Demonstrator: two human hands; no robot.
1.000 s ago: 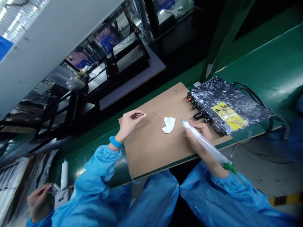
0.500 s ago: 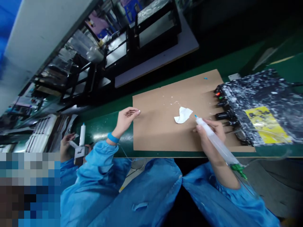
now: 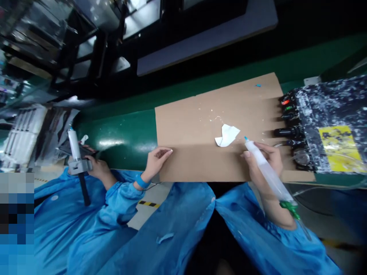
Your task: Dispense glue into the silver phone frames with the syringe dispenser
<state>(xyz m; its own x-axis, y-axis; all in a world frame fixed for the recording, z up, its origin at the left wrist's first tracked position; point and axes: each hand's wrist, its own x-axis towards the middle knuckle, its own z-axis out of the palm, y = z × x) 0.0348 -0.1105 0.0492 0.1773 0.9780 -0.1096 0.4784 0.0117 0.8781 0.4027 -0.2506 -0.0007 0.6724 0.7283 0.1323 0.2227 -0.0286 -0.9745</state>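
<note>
In the head view my right hand is wrapped round a translucent dispensing syringe. Its blue tip points up and left over the cardboard sheet, and a green fitting closes its lower end. A crumpled piece of white paper lies on the cardboard, just left of the tip. At the cardboard's left edge, my left hand has its thumb and fingers pinched together. Whatever it may hold is too small to make out. A blue band circles that wrist.
A black dispenser box with knobs, a gauge and a yellow label stands at right. At left a co-worker's hand holds a dispensing gun. White crumbs and a small blue piece lie on the cardboard. A grey board is behind.
My left hand has come down toward the near edge of the cardboard. The view has shifted; my right hand still holds the syringe beside the paper. The co-worker's dispensing gun has turned.
</note>
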